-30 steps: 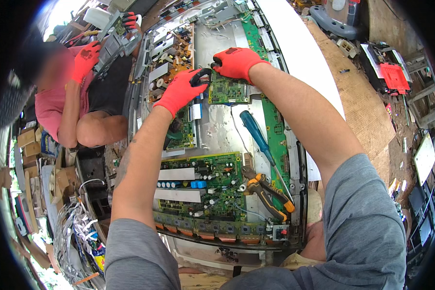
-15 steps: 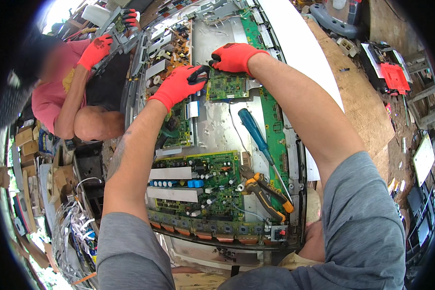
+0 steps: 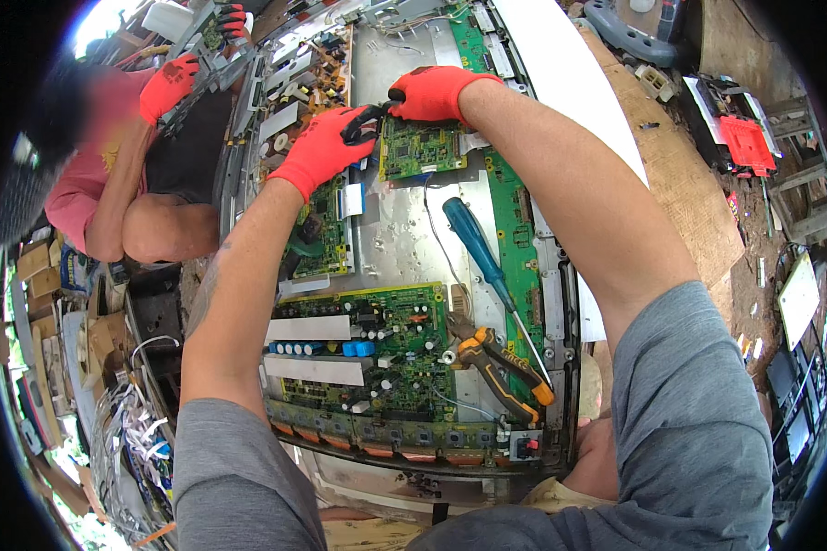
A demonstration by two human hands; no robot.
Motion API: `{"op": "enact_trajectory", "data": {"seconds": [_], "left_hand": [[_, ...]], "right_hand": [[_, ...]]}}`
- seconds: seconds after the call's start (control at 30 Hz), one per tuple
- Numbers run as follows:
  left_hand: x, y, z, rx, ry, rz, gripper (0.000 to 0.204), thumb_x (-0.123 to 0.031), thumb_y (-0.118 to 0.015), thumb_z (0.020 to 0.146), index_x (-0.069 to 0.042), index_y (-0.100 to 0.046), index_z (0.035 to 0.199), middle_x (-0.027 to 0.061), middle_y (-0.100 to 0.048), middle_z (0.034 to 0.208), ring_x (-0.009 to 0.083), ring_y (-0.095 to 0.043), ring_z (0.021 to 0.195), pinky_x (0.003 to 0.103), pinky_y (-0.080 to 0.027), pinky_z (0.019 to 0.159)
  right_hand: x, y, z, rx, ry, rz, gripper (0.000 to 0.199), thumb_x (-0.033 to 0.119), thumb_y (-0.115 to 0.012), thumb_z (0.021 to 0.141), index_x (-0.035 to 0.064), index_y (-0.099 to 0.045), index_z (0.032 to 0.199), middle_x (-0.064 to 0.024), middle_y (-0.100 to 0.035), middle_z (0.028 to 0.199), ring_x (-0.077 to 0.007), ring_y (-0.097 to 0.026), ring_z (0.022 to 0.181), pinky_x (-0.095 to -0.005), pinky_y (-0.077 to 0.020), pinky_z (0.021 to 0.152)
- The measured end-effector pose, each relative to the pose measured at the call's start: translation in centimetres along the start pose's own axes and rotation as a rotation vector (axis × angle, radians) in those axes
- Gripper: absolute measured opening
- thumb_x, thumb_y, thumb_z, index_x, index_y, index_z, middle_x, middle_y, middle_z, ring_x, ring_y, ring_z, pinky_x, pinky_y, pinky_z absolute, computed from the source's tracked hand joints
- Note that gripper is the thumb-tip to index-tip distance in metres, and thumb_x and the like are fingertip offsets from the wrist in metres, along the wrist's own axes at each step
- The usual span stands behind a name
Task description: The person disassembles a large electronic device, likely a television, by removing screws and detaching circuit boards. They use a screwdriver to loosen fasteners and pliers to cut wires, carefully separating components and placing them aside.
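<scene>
Both my hands wear red gloves with dark fingertips and meet at the upper left corner of a small green circuit board (image 3: 423, 154). My left hand (image 3: 331, 145) comes in from the left, its fingers pinched together at the board's edge. Curled over the top edge is my right hand (image 3: 436, 94), thumb toward the left fingertips. What lies between the fingers is too small or hidden to make out. The board sits on the metal back of an opened flat panel (image 3: 404, 243), with a thin cable running down from it.
A teal-handled screwdriver (image 3: 475, 241) and orange-black pliers (image 3: 501, 369) lie on the panel's right side, near a large green board (image 3: 404, 321). An amber-brown board (image 3: 317, 73) lies at upper left. At far left a person (image 3: 110, 184) in red gloves handles metal parts.
The whole view has shifted a little, so the scene sits slightly further left. My hands stay at the small board's upper left corner, with only slight finger movement.
</scene>
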State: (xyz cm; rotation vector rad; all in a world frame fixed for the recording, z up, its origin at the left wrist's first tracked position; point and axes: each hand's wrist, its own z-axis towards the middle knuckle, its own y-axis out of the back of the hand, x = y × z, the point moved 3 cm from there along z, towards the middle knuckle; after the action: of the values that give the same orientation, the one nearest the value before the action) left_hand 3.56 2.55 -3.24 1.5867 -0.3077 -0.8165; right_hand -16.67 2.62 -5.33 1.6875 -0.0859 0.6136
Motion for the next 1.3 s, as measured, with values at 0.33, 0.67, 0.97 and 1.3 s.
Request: {"op": "enact_trajectory", "data": {"seconds": [0.33,0.67,0.97,1.3], "left_hand": [[-1.2,1.3,-1.8,0.116,0.113,-0.287,0.061,-0.015,-0.069,0.090,-0.010,-0.050,0.148,0.0080,-0.068,0.126,0.0176,-0.063,0.113,0.033,-0.048,0.102],[-1.3,2.1,-5.9,-0.105,0.108,-0.609,0.049,-0.004,-0.066,0.092,-0.002,-0.055,0.139,0.0090,-0.062,0.135,0.0173,-0.056,0.128,0.032,-0.042,0.109],[-9.7,0.7,-7.7,-0.483,0.103,-0.239,0.060,-0.021,-0.080,0.085,-0.001,-0.058,0.137,0.0135,-0.066,0.124,0.0222,-0.060,0.114,0.035,-0.046,0.101],[-10.6,-1.0,-4.7,-0.277,0.253,-0.300,0.041,-0.023,-0.077,0.087,0.002,-0.064,0.117,0.0119,-0.071,0.103,0.0175,-0.066,0.090,0.033,-0.053,0.081]], "right_hand": [[-0.2,-0.1,-0.9,-0.063,-0.074,0.048,0.062,0.057,-0.052,0.095,0.0194,-0.056,0.143,-0.0122,-0.053,0.149,-0.0342,-0.053,0.134,-0.0450,-0.0421,0.112],[-1.2,4.2,-3.7,-0.450,-0.105,0.421,0.054,0.054,-0.056,0.094,0.0119,-0.065,0.127,-0.0163,-0.069,0.124,-0.0363,-0.065,0.114,-0.0435,-0.0501,0.098],[-0.6,3.3,-4.6,-0.662,-0.229,0.495,0.054,0.052,-0.055,0.095,0.0072,-0.063,0.124,-0.0195,-0.069,0.119,-0.0377,-0.065,0.111,-0.0448,-0.0506,0.094],[-0.7,4.1,-6.5,-0.679,-0.333,0.365,0.045,0.050,-0.052,0.098,0.0096,-0.064,0.115,-0.0162,-0.072,0.109,-0.0363,-0.068,0.104,-0.0466,-0.0524,0.087]]}}
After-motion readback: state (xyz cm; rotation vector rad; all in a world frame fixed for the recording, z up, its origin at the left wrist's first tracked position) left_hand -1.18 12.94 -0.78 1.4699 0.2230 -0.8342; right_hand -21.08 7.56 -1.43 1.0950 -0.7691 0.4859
